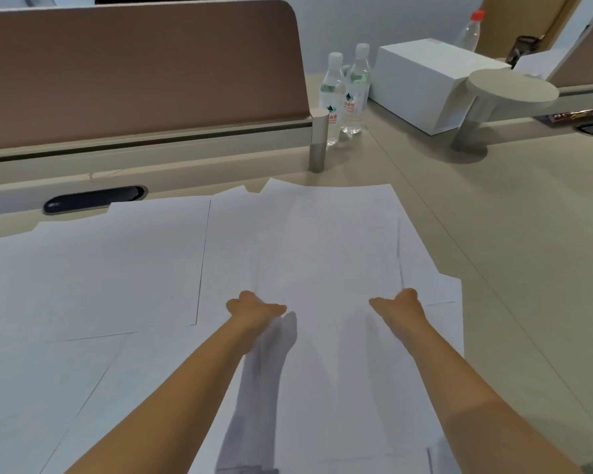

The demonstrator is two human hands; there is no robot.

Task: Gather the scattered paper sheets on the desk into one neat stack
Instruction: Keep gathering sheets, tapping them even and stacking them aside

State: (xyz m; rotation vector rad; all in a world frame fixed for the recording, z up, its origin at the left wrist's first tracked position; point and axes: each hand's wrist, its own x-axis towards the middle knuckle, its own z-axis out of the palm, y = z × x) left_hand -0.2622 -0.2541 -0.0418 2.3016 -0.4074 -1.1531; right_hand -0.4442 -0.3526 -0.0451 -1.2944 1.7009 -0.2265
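Note:
Several white paper sheets lie overlapping across the beige desk [514,275]. One sheet [117,261] lies flat at the left and another [48,391] at the near left. Both hands hold a sheet [329,248] in the middle by its side edges. My left hand [254,307] pinches the sheet's left edge, thumb on top. My right hand [399,302] pinches its right edge the same way. The fingers of both hands are hidden under the paper. More sheets stick out beneath it on the right [449,295].
A brown partition [134,63] with a rail and post runs along the back. A dark cable slot [93,199] sits before it. Two water bottles [344,94], a white box [421,80], a round stand [510,92] and a red-capped bottle [469,32] stand at the back right.

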